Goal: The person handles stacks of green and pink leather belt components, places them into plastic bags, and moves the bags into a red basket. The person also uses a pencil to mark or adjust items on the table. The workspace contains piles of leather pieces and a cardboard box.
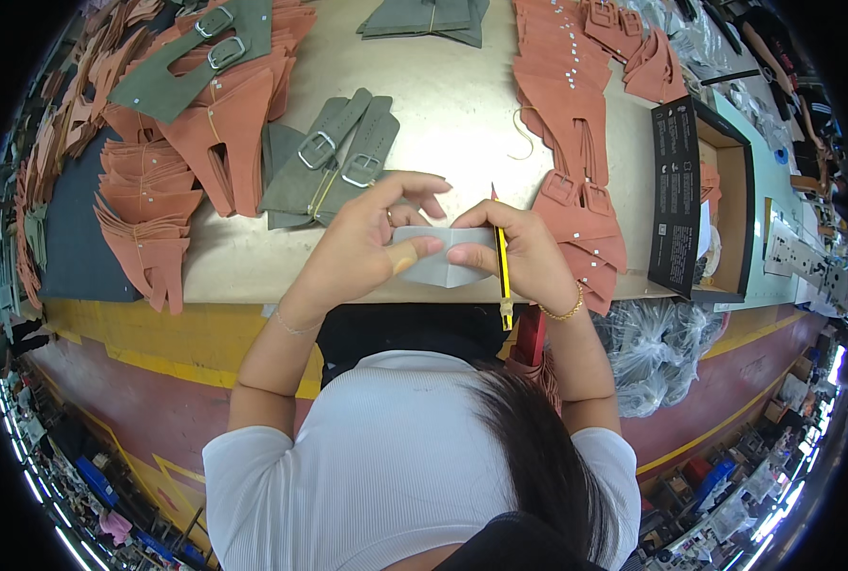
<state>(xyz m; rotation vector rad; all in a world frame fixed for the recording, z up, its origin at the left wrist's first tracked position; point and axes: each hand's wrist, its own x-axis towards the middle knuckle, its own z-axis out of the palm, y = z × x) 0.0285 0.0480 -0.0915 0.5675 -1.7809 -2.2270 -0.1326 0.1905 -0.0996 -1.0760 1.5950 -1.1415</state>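
Above the table's near edge, both hands hold a small folded sheet (450, 273), pale grey and likely paper, creased down its middle. My left hand (362, 238) has its thumb on the left half; its upper fingers are curled and lifted off. My right hand (519, 243) pinches the right half between thumb and fingers. A yellow-and-black striped pencil (503, 271) is also tucked in the right hand, its red tip pointing away from me and a metal-looking end toward me. The undersides of the fingers are hidden.
Grey-green buckled strap pieces (334, 157) lie beyond my left hand. Stacks of orange-brown cut pieces (238, 147) fill the left; more orange-brown pieces (562, 105) lie right. A black open box (676, 200) stands at the right edge. Clear plastic bags (657, 347) sit below.
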